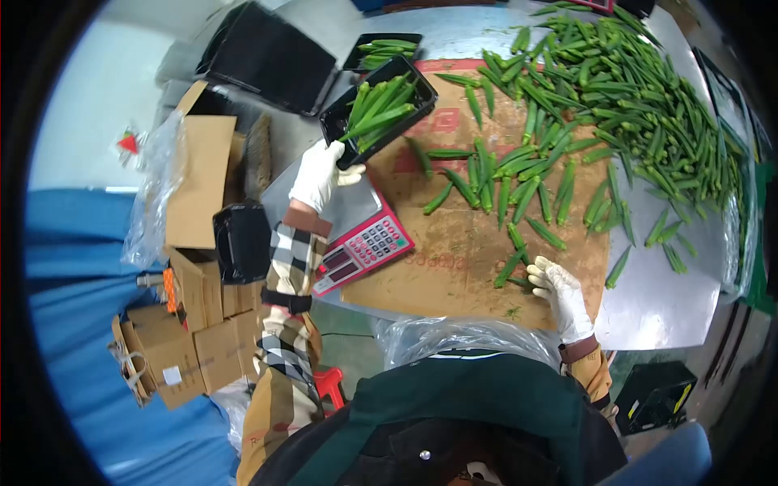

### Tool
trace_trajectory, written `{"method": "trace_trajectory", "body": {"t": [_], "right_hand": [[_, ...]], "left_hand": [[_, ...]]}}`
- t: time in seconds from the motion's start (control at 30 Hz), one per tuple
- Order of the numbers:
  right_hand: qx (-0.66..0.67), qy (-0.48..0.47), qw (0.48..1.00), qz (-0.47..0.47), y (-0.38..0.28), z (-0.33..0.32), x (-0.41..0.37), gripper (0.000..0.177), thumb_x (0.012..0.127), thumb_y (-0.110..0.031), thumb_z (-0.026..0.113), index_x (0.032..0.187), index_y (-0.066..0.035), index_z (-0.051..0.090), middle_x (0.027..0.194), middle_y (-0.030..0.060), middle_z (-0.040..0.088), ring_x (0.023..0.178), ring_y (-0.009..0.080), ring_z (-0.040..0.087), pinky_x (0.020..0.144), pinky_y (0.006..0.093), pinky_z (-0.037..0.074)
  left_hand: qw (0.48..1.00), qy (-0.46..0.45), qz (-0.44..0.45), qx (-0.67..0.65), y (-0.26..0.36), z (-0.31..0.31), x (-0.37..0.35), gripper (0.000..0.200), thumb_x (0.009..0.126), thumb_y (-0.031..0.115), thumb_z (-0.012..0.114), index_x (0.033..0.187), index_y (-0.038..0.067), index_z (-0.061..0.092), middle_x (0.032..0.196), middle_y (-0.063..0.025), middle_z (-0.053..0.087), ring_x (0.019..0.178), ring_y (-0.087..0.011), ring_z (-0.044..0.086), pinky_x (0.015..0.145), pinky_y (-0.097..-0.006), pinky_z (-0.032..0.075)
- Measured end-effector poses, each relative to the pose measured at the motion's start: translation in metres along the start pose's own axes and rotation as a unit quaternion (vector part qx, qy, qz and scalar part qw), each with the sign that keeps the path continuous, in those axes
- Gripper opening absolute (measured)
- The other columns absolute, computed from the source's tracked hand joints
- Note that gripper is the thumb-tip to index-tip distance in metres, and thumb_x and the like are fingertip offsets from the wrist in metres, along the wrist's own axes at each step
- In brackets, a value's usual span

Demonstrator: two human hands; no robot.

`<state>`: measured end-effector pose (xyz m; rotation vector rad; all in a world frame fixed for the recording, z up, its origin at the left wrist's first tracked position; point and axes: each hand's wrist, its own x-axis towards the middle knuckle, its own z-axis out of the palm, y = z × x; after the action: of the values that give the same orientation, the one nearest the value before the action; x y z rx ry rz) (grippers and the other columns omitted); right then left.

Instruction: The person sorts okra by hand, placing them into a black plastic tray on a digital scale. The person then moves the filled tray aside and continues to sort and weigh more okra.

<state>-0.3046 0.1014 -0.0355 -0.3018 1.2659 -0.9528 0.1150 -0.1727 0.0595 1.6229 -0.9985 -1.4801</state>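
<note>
My left hand (318, 176), in a white glove, grips the near corner of a black plastic tray (423, 95). Green okra pods (381, 109) lie lengthwise in this tilted tray. Below it is a red digital scale (371, 247) with a keypad and a metal pan. My right hand (557, 293), also gloved, is over the cardboard's near edge with its fingers stretched out and nothing visibly held. Close to its fingertips lie a few loose okra pods (510, 267). More okra is scattered across the cardboard sheet (454, 279).
A large okra heap (648, 121) covers the table's far right. Another filled black tray (352, 61) stands behind the held one. Stacked black trays (267, 57) are at the upper left, another black tray (243, 243) lower down. Cardboard boxes (203, 178) stand left of the table.
</note>
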Motion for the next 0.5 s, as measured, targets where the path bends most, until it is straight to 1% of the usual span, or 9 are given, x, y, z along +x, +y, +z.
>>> {"method": "trace_trajectory", "body": {"t": [0.03, 0.13, 0.23, 0.27, 0.3, 0.4, 0.43, 0.47, 0.5], "right_hand": [[0.003, 0.009, 1.000, 0.000, -0.001, -0.003, 0.000, 0.040, 0.106, -0.026, 0.056, 0.138, -0.004, 0.060, 0.122, 0.0105, 0.073, 0.103, 0.0138, 0.069, 0.085, 0.0270, 0.053], [0.005, 0.035, 0.999, 0.002, -0.002, -0.013, 0.001, 0.038, 0.107, -0.025, 0.054, 0.138, -0.004, 0.060, 0.124, 0.0102, 0.072, 0.103, 0.0128, 0.069, 0.085, 0.0268, 0.053], [0.018, 0.064, 0.998, 0.005, -0.003, -0.027, 0.001, 0.038, 0.107, -0.024, 0.054, 0.139, -0.005, 0.060, 0.124, 0.0100, 0.072, 0.103, 0.0127, 0.069, 0.086, 0.0270, 0.053], [0.015, 0.076, 0.997, 0.005, -0.005, -0.031, 0.001, 0.038, 0.107, -0.024, 0.054, 0.139, -0.005, 0.060, 0.124, 0.0098, 0.072, 0.103, 0.0125, 0.069, 0.086, 0.0264, 0.052], [0.012, 0.088, 0.996, 0.006, -0.009, -0.033, 0.001, 0.037, 0.107, -0.023, 0.054, 0.139, -0.005, 0.060, 0.124, 0.0097, 0.072, 0.103, 0.0123, 0.069, 0.086, 0.0258, 0.052], [-0.019, 0.116, 0.993, -0.005, -0.024, -0.030, 0.000, 0.036, 0.107, -0.021, 0.054, 0.138, -0.004, 0.060, 0.122, 0.0084, 0.073, 0.102, 0.0114, 0.069, 0.084, 0.0230, 0.052], [-0.034, 0.123, 0.992, -0.009, -0.028, -0.027, 0.002, 0.036, 0.107, -0.021, 0.054, 0.138, -0.004, 0.061, 0.122, 0.0078, 0.073, 0.102, 0.0110, 0.069, 0.084, 0.0219, 0.052], [-0.043, 0.125, 0.991, -0.015, -0.027, -0.027, 0.008, 0.033, 0.105, -0.014, 0.056, 0.135, -0.001, 0.062, 0.117, 0.0070, 0.074, 0.100, 0.0098, 0.068, 0.084, 0.0204, 0.051], [-0.076, 0.109, 0.990, -0.048, -0.023, -0.026, 0.016, 0.032, 0.104, -0.012, 0.057, 0.133, 0.000, 0.063, 0.115, 0.0069, 0.074, 0.099, 0.0098, 0.068, 0.085, 0.0210, 0.052]], "left_hand": [[1.000, -0.013, -0.006, -0.006, 0.001, 0.008, 0.021, 0.029, 0.102, 0.013, 0.052, 0.126, -0.002, 0.054, 0.111, -0.0196, 0.065, 0.082, -0.0394, 0.074, 0.063, -0.0441, 0.066], [0.995, -0.007, -0.102, 0.000, 0.008, 0.028, 0.074, 0.027, 0.099, 0.009, 0.052, 0.121, -0.007, 0.051, 0.111, -0.0236, 0.065, 0.087, -0.0430, 0.073, 0.067, -0.0480, 0.066], [0.978, 0.003, -0.207, 0.022, 0.001, 0.021, 0.137, 0.028, 0.099, 0.008, 0.052, 0.120, -0.010, 0.050, 0.110, -0.0283, 0.064, 0.092, -0.0468, 0.071, 0.072, -0.0513, 0.066], [0.975, 0.023, -0.221, -0.003, -0.001, 0.019, 0.150, 0.028, 0.100, 0.008, 0.051, 0.120, -0.011, 0.049, 0.108, -0.0290, 0.063, 0.091, -0.0482, 0.071, 0.074, -0.0534, 0.065], [0.972, 0.019, -0.232, -0.026, -0.008, 0.006, 0.177, 0.028, 0.101, 0.008, 0.048, 0.122, -0.011, 0.047, 0.113, -0.0297, 0.061, 0.095, -0.0489, 0.069, 0.078, -0.0556, 0.064], [0.979, 0.053, -0.171, -0.096, -0.008, 0.010, 0.211, 0.028, 0.104, 0.009, 0.045, 0.124, -0.011, 0.046, 0.126, -0.0296, 0.055, 0.106, -0.0507, 0.064, 0.084, -0.0582, 0.062], [0.980, 0.034, -0.155, -0.118, -0.014, 0.005, 0.229, 0.029, 0.104, 0.011, 0.047, 0.124, -0.010, 0.047, 0.124, -0.0279, 0.055, 0.104, -0.0486, 0.064, 0.083, -0.0561, 0.062], [0.980, 0.015, -0.140, -0.142, -0.020, 0.000, 0.247, 0.031, 0.104, 0.013, 0.050, 0.124, -0.010, 0.047, 0.122, -0.0262, 0.056, 0.102, -0.0466, 0.065, 0.083, -0.0539, 0.063], [0.980, 0.024, -0.123, -0.152, -0.016, 0.003, 0.252, 0.030, 0.103, 0.014, 0.053, 0.122, -0.009, 0.049, 0.118, -0.0245, 0.057, 0.100, -0.0436, 0.065, 0.082, -0.0507, 0.063]]}}
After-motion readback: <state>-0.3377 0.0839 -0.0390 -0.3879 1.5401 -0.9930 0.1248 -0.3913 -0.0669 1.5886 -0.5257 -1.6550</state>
